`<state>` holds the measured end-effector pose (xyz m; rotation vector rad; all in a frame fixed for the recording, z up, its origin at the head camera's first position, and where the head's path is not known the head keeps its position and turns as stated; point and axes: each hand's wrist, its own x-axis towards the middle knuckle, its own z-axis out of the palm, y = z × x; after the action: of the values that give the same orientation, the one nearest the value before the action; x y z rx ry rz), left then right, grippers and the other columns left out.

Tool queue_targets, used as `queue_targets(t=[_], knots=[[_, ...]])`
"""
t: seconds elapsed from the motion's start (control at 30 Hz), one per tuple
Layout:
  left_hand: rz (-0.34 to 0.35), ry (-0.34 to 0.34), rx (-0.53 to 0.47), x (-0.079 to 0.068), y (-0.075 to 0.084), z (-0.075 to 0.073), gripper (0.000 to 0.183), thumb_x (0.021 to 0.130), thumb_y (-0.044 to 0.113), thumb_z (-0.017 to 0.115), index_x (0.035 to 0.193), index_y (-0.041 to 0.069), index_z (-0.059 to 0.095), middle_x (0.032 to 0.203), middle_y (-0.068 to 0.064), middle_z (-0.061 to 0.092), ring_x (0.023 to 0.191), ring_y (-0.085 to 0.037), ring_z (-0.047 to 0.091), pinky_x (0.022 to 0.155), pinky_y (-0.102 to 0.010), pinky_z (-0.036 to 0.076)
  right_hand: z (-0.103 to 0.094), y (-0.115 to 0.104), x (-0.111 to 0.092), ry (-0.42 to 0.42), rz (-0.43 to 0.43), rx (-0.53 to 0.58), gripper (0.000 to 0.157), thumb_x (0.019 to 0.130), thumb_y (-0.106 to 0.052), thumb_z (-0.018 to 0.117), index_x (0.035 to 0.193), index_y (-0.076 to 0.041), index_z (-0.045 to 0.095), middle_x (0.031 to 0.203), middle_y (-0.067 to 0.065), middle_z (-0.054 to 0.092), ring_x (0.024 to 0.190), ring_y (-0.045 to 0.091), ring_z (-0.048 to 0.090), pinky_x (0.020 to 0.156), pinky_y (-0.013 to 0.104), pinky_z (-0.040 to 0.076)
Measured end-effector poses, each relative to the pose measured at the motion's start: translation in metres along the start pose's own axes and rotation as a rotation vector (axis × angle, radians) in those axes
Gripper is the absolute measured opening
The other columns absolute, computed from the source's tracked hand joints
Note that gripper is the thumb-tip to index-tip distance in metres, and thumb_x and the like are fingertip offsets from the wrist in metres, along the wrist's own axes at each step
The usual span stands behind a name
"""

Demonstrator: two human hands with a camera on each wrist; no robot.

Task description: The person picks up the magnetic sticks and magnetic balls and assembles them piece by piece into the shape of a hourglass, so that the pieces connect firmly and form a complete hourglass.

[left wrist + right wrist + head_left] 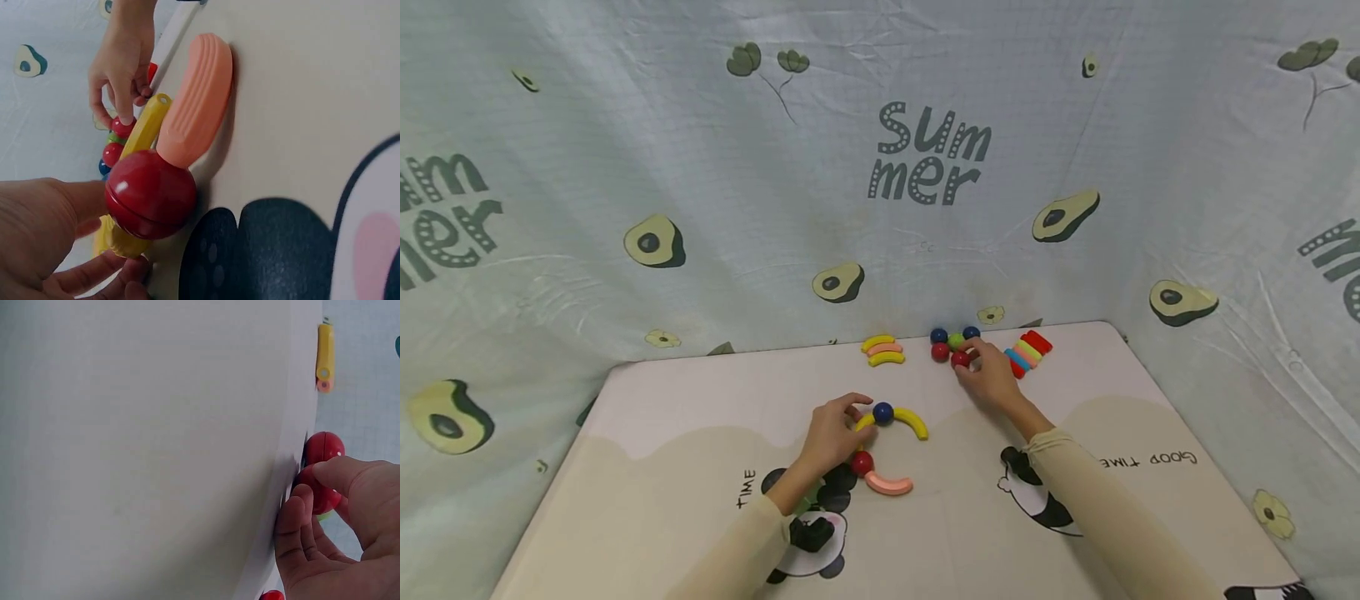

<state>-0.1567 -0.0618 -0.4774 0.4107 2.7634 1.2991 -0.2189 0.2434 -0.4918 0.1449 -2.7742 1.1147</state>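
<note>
My left hand (833, 435) holds a yellow curved rod (865, 422) between thumb and fingers. This rod belongs to an open curve of toy pieces: a blue ball (883, 413), another yellow curved rod (913, 423), a red ball (862, 462) and a pink curved rod (889, 484). In the left wrist view, the red ball (151, 194) meets the ribbed pink rod (199, 100) and partly hides my thumb. Farther back, my right hand (992, 379) pinches a second red ball (322, 492) between thumb and fingers, beside a third red ball (940, 352).
A green ball (955, 341) and dark blue balls (938, 335) sit behind my right hand. Yellow and pink curved rods (886, 358) lie at the table's back edge, short coloured rods (1028, 353) to the right. A printed curtain (737, 208) hangs behind the table (662, 483).
</note>
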Motion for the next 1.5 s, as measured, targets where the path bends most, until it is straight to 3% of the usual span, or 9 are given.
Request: queue_targets(t=[0.23, 0.5, 0.7, 0.97, 1.27, 1.37, 1.5], knots=[[0.061, -0.089, 0.091, 0.007, -0.002, 0.001, 0.043, 0.09, 0.02, 0.081, 0.131, 0.016, 0.069, 0.095, -0.004, 0.067, 0.08, -0.017, 0.054, 0.067, -0.026, 0.048, 0.002, 0.0, 0.001, 0.0, -0.006, 0.0, 0.03, 0.093, -0.009, 0.074, 0.12, -0.002, 0.061, 0.107, 0.018, 0.065, 0.09, 0.03, 0.059, 0.081, 0.044, 0.054], [0.08, -0.136, 0.102, 0.012, -0.003, -0.002, 0.037, 0.091, 0.021, 0.08, 0.125, 0.013, 0.071, 0.092, -0.005, 0.064, 0.08, -0.019, 0.053, 0.065, -0.028, 0.047, 0.001, 0.001, 0.0, -0.033, 0.012, 0.012, 0.031, 0.095, -0.01, 0.073, 0.123, -0.004, 0.06, 0.111, 0.018, 0.065, 0.093, 0.032, 0.06, 0.084, 0.044, 0.055], [0.067, -0.109, 0.068, 0.011, -0.005, -0.005, 0.032, 0.088, 0.016, 0.081, 0.117, 0.008, 0.07, 0.099, -0.006, 0.067, 0.079, -0.018, 0.053, 0.066, -0.025, 0.049, -0.002, 0.003, -0.001, -0.075, -0.028, 0.01, 0.037, 0.096, -0.009, 0.07, 0.132, -0.004, 0.063, 0.114, 0.018, 0.066, 0.095, 0.032, 0.062, 0.085, 0.046, 0.056], [0.022, -0.056, 0.051, 0.004, -0.007, -0.009, 0.03, 0.084, 0.015, 0.084, 0.108, 0.005, 0.067, 0.091, -0.005, 0.064, 0.073, -0.016, 0.049, 0.058, -0.024, 0.043, -0.004, 0.001, -0.001, -0.131, 0.009, 0.015, 0.036, 0.093, -0.013, 0.076, 0.127, -0.008, 0.062, 0.116, 0.015, 0.064, 0.102, 0.032, 0.061, 0.088, 0.045, 0.057], [-0.032, 0.004, 0.06, -0.002, -0.006, -0.01, 0.031, 0.08, 0.014, 0.086, 0.097, 0.003, 0.062, 0.081, -0.006, 0.06, 0.076, -0.019, 0.054, 0.067, -0.028, 0.049, -0.009, 0.001, -0.001, -0.129, -0.013, 0.0, 0.036, 0.093, -0.013, 0.077, 0.126, -0.006, 0.063, 0.116, 0.016, 0.067, 0.097, 0.032, 0.062, 0.087, 0.046, 0.056], [-0.04, 0.006, 0.054, -0.004, -0.005, -0.011, 0.033, 0.08, 0.013, 0.086, 0.098, 0.002, 0.061, 0.081, -0.007, 0.061, 0.076, -0.021, 0.054, 0.067, -0.03, 0.05, -0.01, 0.002, -0.001, -0.144, -0.016, -0.006, 0.036, 0.093, -0.014, 0.077, 0.126, -0.005, 0.065, 0.114, 0.015, 0.068, 0.095, 0.031, 0.063, 0.085, 0.045, 0.056], [-0.01, -0.001, 0.065, -0.003, -0.006, -0.012, 0.038, 0.083, 0.016, 0.085, 0.112, 0.001, 0.065, 0.09, -0.009, 0.066, 0.078, -0.021, 0.054, 0.068, -0.029, 0.05, -0.011, 0.002, -0.001, -0.158, -0.026, -0.024, 0.038, 0.093, -0.014, 0.078, 0.127, -0.005, 0.066, 0.118, 0.017, 0.068, 0.096, 0.031, 0.064, 0.086, 0.045, 0.056]])
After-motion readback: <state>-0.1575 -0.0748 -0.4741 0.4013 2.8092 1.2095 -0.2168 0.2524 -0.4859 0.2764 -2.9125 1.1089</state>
